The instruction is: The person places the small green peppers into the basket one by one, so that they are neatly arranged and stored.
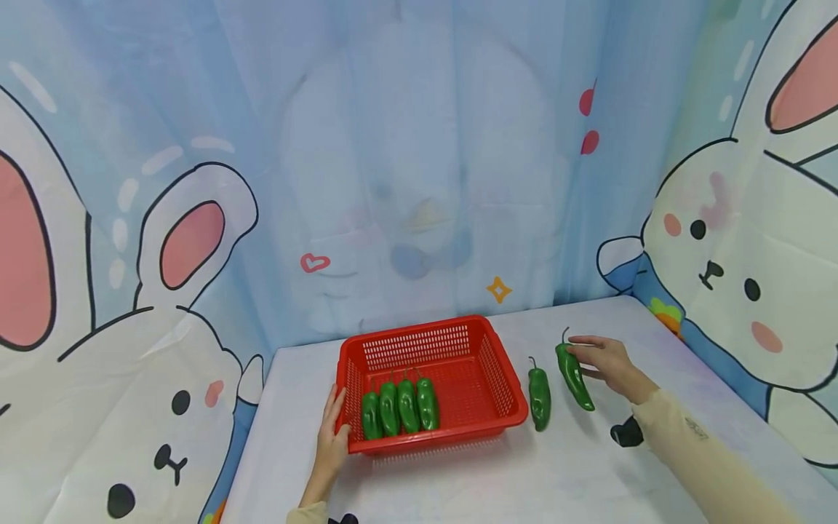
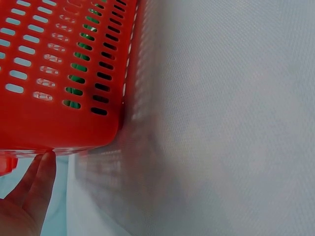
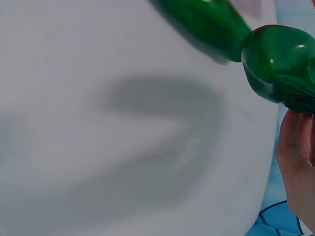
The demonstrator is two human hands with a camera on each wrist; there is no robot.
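Note:
My right hand (image 1: pixel 604 361) pinches a long green chili pepper (image 1: pixel 575 376) above the table, its stem up and its tip angled down. In the right wrist view, the held pepper (image 3: pixel 278 69) looms large over the right fingers (image 3: pixel 295 142). A second green pepper (image 1: pixel 540 397) lies on the table between the held one and the red plastic basket (image 1: pixel 458 437). Inside the basket, several green peppers (image 1: pixel 407 406) lie side by side at the left end. Against the basket's left end rests my left hand (image 1: pixel 332 437), with straight fingers (image 2: pixel 43 182) touching the outer wall.
A white cloth covers the table (image 1: pixel 275 437). Behind it hangs a pale blue curtain (image 1: pixel 419 145) printed with cartoon rabbits. A small black object (image 1: pixel 627 433) shows beside the right wrist.

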